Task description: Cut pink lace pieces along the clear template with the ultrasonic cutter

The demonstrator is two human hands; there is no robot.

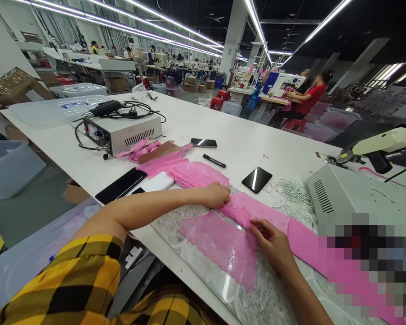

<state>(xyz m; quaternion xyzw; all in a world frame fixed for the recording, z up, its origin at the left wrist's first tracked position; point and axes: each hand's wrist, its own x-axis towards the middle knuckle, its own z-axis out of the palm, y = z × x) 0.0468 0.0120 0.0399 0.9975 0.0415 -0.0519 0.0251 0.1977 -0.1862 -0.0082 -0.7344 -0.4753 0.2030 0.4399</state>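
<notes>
My left hand point(216, 195) is closed, its fingers curled down on the end of a pink lace fabric stack point(243, 209). At that stack's near edge, my right hand point(269, 235) pinches the lace between thumb and fingertips. A single sheer pink lace piece point(219, 243) lies flat in front of both hands on a clear sheet over a grey patterned board point(203, 277). Another bundle of pink lace point(199, 174) rests just beyond my left hand. A long smooth pink strip point(306, 237) runs from the stack toward the lower right.
Phones point(257, 179) and a black marker point(214, 161) lie on the white table point(230, 131). A metal box point(131, 131) with a cabled tool stands at left. Pale cord point(294, 201) and a second box point(358, 198) are at right. A person in red point(313, 97) sits farther back.
</notes>
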